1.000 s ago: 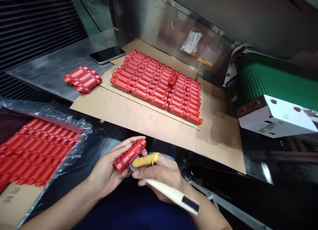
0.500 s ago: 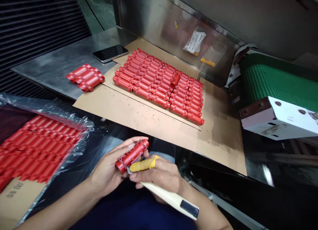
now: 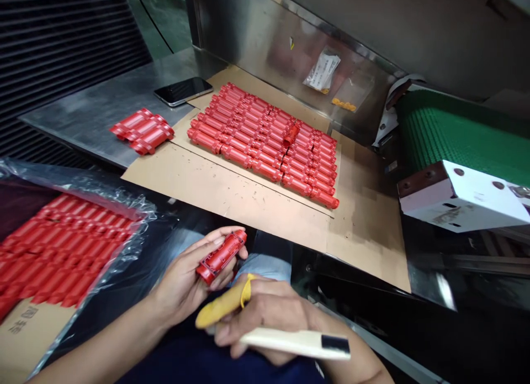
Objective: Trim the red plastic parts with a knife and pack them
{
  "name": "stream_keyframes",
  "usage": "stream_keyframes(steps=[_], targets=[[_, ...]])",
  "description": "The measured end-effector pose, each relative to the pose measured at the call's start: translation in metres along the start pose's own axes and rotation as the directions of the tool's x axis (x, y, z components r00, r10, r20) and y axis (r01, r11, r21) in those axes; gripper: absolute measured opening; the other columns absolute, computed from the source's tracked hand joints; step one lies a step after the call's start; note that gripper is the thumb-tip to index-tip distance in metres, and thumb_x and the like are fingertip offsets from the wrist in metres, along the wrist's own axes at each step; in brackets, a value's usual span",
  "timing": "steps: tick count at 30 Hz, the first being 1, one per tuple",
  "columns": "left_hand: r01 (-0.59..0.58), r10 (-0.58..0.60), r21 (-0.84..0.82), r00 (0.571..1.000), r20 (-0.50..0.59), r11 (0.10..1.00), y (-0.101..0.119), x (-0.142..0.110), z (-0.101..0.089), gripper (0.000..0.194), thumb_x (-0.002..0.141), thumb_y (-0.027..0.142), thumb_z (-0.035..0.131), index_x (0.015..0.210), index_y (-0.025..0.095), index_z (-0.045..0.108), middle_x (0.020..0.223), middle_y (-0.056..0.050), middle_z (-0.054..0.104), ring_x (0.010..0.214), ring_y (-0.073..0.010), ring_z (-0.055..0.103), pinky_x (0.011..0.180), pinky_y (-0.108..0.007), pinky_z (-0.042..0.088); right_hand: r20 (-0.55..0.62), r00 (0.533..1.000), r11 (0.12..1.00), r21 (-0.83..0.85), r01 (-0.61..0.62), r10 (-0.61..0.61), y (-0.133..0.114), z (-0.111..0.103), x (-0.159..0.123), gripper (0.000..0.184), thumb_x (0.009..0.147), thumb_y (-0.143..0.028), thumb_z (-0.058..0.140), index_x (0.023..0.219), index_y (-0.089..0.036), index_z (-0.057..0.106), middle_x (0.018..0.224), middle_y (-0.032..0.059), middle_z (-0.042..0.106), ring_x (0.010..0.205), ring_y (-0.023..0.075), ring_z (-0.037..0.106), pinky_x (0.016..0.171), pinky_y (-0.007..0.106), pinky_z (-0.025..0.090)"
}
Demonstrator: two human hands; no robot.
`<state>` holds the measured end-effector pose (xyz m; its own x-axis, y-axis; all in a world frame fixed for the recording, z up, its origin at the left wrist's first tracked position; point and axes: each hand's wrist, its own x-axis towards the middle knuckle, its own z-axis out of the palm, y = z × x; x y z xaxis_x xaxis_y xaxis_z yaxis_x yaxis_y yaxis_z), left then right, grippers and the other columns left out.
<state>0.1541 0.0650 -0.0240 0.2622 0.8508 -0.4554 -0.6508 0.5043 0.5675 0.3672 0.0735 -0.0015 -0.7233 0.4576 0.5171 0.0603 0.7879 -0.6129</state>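
Note:
My left hand [image 3: 182,279] is closed around a red plastic cylinder [image 3: 222,257], which has dark printed lines along its side. It tilts up to the right, in front of the table edge. Below and right of it, my right hand [image 3: 269,312] grips a knife [image 3: 298,342] with a cream handle and a black end. The knife's tip is mostly hidden by my fingers and stands apart from the cylinder. A yellow finger cot [image 3: 223,306] covers my right index finger.
Rows of red cylinders [image 3: 265,135] lie on cardboard [image 3: 232,190], one loose on top. A few more [image 3: 143,131] sit left, near a phone [image 3: 183,91]. A plastic-lined box [image 3: 83,235] of red cylinders is at lower left. A green conveyor belt [image 3: 464,130] stands right.
My right hand has drawn the knife down, away from the cylinder, and its handle has swung flatter. My left hand has barely moved and still holds the cylinder.

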Motion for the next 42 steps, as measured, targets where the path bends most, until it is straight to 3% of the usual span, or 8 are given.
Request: stream_keyframes(steps=[4, 7, 10, 15, 28, 34, 38, 42], targets=[[-0.240, 0.245, 0.096, 0.969, -0.044, 0.966, -0.001, -0.001, -0.003, 0.039, 0.103, 0.041, 0.089, 0.136, 0.026, 0.074, 0.117, -0.011, 0.086, 0.076, -0.0174, 0.077, 0.066, -0.026, 0.063, -0.295, 0.941, 0.954, 0.290, -0.080, 0.168, -0.004, 0.007, -0.005, 0.007, 0.116, -0.029, 0.078, 0.119, -0.022, 0.079, 0.109, 0.0036, 0.091, 0.104, 0.0163, 0.090, 0.096, 0.027, 0.076], [-0.449, 0.480, 0.231, 0.871, -0.104, 0.863, -0.005, -0.004, -0.010, 0.040, 0.097, 0.038, 0.097, 0.127, 0.033, 0.072, 0.118, -0.005, 0.086, 0.095, -0.0207, 0.080, 0.082, -0.028, 0.068, -0.472, 0.855, 0.973, 0.179, -0.144, 0.213, 0.002, 0.014, -0.007, 0.022, 0.110, -0.017, 0.083, 0.132, -0.020, 0.083, 0.124, 0.0118, 0.089, 0.112, 0.0236, 0.089, 0.096, 0.034, 0.078], [-0.542, 0.627, 0.407, 0.772, -0.104, 0.735, -0.007, -0.010, -0.012, 0.036, 0.094, 0.035, 0.100, 0.118, 0.033, 0.073, 0.118, -0.002, 0.085, 0.098, -0.0206, 0.079, 0.087, -0.027, 0.066, -0.502, 0.861, 0.995, 0.008, -0.096, 0.088, 0.008, 0.017, -0.005, 0.036, 0.110, -0.012, 0.079, 0.145, -0.018, 0.079, 0.130, 0.0168, 0.086, 0.112, 0.0271, 0.087, 0.092, 0.039, 0.078], [-0.574, 0.691, 0.465, 0.712, -0.122, 0.674, -0.009, -0.015, -0.008, 0.041, 0.089, 0.030, 0.103, 0.116, 0.031, 0.073, 0.122, -0.004, 0.086, 0.104, -0.0259, 0.082, 0.090, -0.033, 0.068, -0.473, 0.880, 0.996, -0.049, -0.081, 0.048, 0.009, 0.015, -0.004, 0.038, 0.114, -0.013, 0.073, 0.152, -0.018, 0.075, 0.126, 0.0157, 0.087, 0.115, 0.0269, 0.087, 0.097, 0.040, 0.078], [-0.585, 0.694, 0.435, 0.706, -0.143, 0.684, -0.011, -0.020, 0.002, 0.040, 0.088, 0.027, 0.103, 0.113, 0.031, 0.072, 0.129, -0.004, 0.081, 0.118, -0.0309, 0.080, 0.098, -0.040, 0.071, -0.485, 0.869, 0.991, -0.036, -0.130, 0.096, 0.004, 0.019, -0.005, 0.036, 0.110, -0.008, 0.073, 0.144, -0.017, 0.076, 0.121, 0.0147, 0.090, 0.113, 0.0276, 0.089, 0.094, 0.039, 0.076], [-0.593, 0.709, 0.460, 0.694, -0.123, 0.661, -0.015, -0.022, -0.001, 0.041, 0.090, 0.028, 0.102, 0.112, 0.033, 0.068, 0.130, -0.002, 0.079, 0.116, -0.0280, 0.080, 0.096, -0.038, 0.071, -0.547, 0.821, 0.983, 0.017, -0.184, 0.163, -0.001, 0.025, -0.007, 0.025, 0.110, -0.012, 0.074, 0.132, -0.021, 0.079, 0.120, 0.0144, 0.089, 0.113, 0.0276, 0.088, 0.094, 0.039, 0.076], [-0.615, 0.734, 0.468, 0.670, -0.115, 0.634, -0.016, -0.021, -0.004, 0.039, 0.091, 0.026, 0.101, 0.113, 0.033, 0.069, 0.129, -0.002, 0.081, 0.120, -0.0268, 0.077, 0.099, -0.034, 0.069, -0.469, 0.844, 0.965, 0.101, -0.241, 0.260, 0.002, 0.019, -0.008, 0.013, 0.115, -0.023, 0.072, 0.128, -0.021, 0.074, 0.116, 0.0128, 0.088, 0.109, 0.0250, 0.088, 0.096, 0.038, 0.076], [-0.551, 0.659, 0.443, 0.741, -0.131, 0.707, -0.012, -0.014, -0.006, 0.036, 0.093, 0.030, 0.100, 0.115, 0.032, 0.072, 0.122, -0.001, 0.084, 0.108, -0.0223, 0.079, 0.095, -0.029, 0.068, -0.376, 0.924, 0.986, -0.121, -0.115, 0.062, 0.012, 0.007, -0.011, 0.018, 0.117, -0.015, 0.067, 0.134, -0.016, 0.073, 0.113, 0.0155, 0.088, 0.101, 0.0248, 0.087, 0.089, 0.039, 0.076]])
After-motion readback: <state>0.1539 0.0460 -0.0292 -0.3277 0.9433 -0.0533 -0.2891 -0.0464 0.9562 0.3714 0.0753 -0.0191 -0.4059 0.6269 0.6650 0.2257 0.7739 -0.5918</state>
